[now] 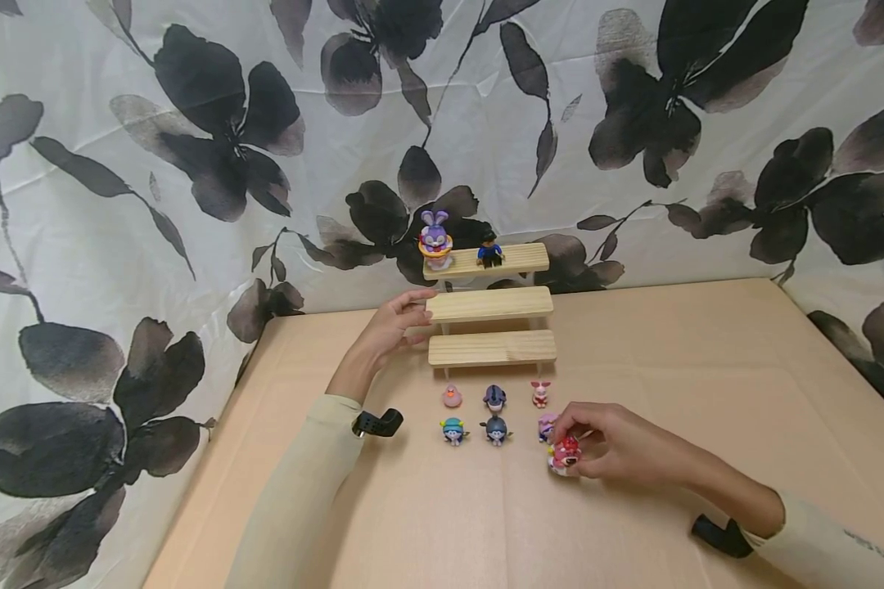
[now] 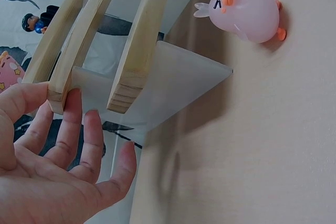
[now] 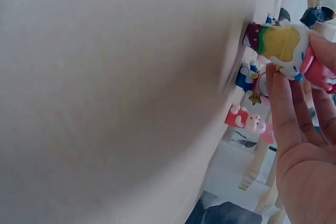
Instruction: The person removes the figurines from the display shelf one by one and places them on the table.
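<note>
At the left end of the three-step wooden display shelf [image 1: 489, 304], my left hand [image 1: 392, 331] pinches the middle board [image 2: 79, 40] between thumb and fingertips; its other fingers are spread. My right hand [image 1: 626, 442] holds a red-and-pink toy figurine [image 1: 563, 454] with a yellow and white lower part [image 3: 283, 43], low over the table at the front right. Just behind it stands a small pink-and-purple figurine [image 1: 547, 424], partly covered by the right fingers. A pink pig figurine [image 1: 540, 394] is farther back, near the lowest board.
On the top board stand a purple rabbit figurine [image 1: 435, 237] and a blue-and-black figure [image 1: 489, 252]. Before the shelf are a pink duck [image 1: 452, 397], a dark blue figurine [image 1: 495, 397], a teal-hatted figurine [image 1: 453, 431] and a dark-hooded one [image 1: 496, 430]. Floral cloth [image 1: 486, 147] hangs behind.
</note>
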`<state>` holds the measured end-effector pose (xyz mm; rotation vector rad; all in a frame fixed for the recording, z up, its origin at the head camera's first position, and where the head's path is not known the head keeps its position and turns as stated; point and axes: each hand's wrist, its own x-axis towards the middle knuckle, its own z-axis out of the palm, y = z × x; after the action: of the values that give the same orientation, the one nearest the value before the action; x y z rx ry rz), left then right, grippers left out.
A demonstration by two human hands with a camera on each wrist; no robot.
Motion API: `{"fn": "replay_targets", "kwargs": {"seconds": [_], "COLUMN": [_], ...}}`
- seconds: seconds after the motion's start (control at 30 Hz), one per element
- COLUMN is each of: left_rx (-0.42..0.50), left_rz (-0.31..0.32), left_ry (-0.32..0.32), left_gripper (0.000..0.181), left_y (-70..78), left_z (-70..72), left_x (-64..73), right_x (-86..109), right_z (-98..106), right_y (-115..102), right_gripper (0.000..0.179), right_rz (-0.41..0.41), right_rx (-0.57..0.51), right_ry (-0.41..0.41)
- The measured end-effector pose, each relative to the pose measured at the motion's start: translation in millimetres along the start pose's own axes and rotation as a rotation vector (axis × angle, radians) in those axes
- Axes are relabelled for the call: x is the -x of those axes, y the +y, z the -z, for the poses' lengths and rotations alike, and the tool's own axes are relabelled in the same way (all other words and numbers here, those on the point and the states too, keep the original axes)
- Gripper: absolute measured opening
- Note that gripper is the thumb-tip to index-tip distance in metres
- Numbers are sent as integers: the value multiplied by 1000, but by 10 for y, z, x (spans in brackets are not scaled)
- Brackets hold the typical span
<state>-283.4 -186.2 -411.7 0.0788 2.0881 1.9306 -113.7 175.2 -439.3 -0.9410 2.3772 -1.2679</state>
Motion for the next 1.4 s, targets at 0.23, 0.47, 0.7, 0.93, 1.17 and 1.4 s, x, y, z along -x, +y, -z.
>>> {"fn": "replay_targets", "kwargs": {"seconds": [0.23,0.47,0.7,0.93,1.17,1.4], "left_rx": [-6,-8,-10,-5,-7,-6], "left_rz": [3,3,2,0,0,-2], "left_ry": [1,-7,-10,-1,-1,-3], "left_gripper": [41,42,41,40,40,40], "left_y": [-4,1,-4,-9,-14,-11], "left_z": [-1,6,13,7,4,4], "left_x": [4,-7,-13,-13,-8,0], "right_x": [4,16,14,17,23,31], "right_z": [18,61,67,56,36,7], "right_y": [10,-15,-21,-16,0,9], "right_gripper": [30,36,32,29,29,28], "right_rz": [14,-25,-31,-27,-2,23], "right_rx": [-39,-21,3,11,18,8], "right_ry": [-55,-71,-74,-68,-59,-37]}}
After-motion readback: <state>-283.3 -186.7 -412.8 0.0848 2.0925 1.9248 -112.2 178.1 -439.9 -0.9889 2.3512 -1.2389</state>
